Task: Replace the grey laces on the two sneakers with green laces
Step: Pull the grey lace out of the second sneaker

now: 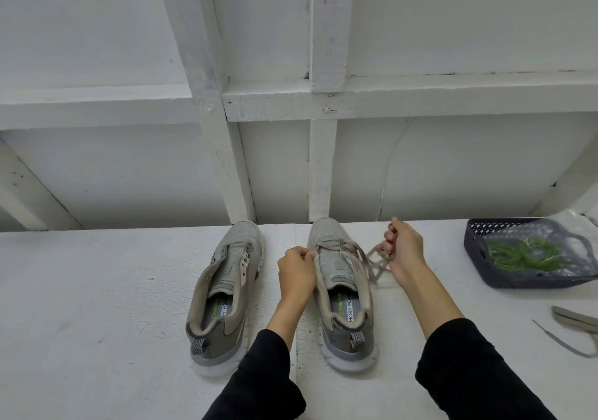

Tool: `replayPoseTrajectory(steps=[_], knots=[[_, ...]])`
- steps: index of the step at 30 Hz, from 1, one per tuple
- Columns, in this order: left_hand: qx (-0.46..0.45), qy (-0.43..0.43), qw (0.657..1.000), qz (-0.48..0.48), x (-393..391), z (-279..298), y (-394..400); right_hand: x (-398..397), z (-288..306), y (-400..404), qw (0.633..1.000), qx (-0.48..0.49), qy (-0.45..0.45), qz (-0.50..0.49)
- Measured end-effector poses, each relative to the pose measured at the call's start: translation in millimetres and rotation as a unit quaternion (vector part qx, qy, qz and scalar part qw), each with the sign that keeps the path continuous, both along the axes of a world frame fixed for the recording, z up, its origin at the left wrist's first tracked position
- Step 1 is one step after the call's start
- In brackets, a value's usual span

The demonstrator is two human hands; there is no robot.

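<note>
We are at a white table (pixel 97 290) with two grey sneakers side by side, toes pointing away. The left sneaker (pixel 223 293) already has bare eyelets; the right sneaker (pixel 343 290) is only half unlaced. To the right sits a dark basket (pixel 479 257) holding the green laces (pixel 517 254) under clear plastic, and a pulled-out lace (pixel 563 342) lies near the table's right edge. Our left hand (pixel 296 269) pinches the shoe's edge by the eyelets, steadying it, while our right hand (pixel 404 248) grips a bunch of grey lace (pixel 372 257) drawn out sideways. We judge unlacing is the step in hand; next, the remaining crossings near the toe need freeing.
</note>
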State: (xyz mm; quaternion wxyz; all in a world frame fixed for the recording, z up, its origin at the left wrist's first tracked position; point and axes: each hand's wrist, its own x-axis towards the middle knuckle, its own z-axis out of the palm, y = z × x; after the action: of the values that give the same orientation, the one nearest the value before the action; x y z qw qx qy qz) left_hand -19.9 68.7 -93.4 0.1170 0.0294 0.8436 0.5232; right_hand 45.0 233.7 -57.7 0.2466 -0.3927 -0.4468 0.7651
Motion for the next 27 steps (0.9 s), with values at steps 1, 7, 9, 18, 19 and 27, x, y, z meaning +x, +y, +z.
replayPoseTrajectory(steps=[1,7,9,18,19,27], knots=[[-0.001,0.001,1.000,0.001,0,0,0,4,-5,2,0.991,0.101,-0.083,0.017],[0.000,0.004,1.000,0.004,1,0,0,13,-24,-7,0.818,0.399,-0.377,0.173],[0.006,0.007,1.000,0.003,1,0,0,10,-16,-16,0.831,0.425,-0.324,0.151],[-0.018,0.018,0.999,-0.021,0,6,1,-5,-10,-48,0.790,0.486,-0.264,0.263],[-0.032,0.028,0.999,-0.031,0,7,1,-5,-14,-47,0.794,0.488,-0.265,0.247],[-0.249,0.254,0.900,-0.252,-11,24,18,0,-33,-36,0.927,0.269,-0.220,0.143]])
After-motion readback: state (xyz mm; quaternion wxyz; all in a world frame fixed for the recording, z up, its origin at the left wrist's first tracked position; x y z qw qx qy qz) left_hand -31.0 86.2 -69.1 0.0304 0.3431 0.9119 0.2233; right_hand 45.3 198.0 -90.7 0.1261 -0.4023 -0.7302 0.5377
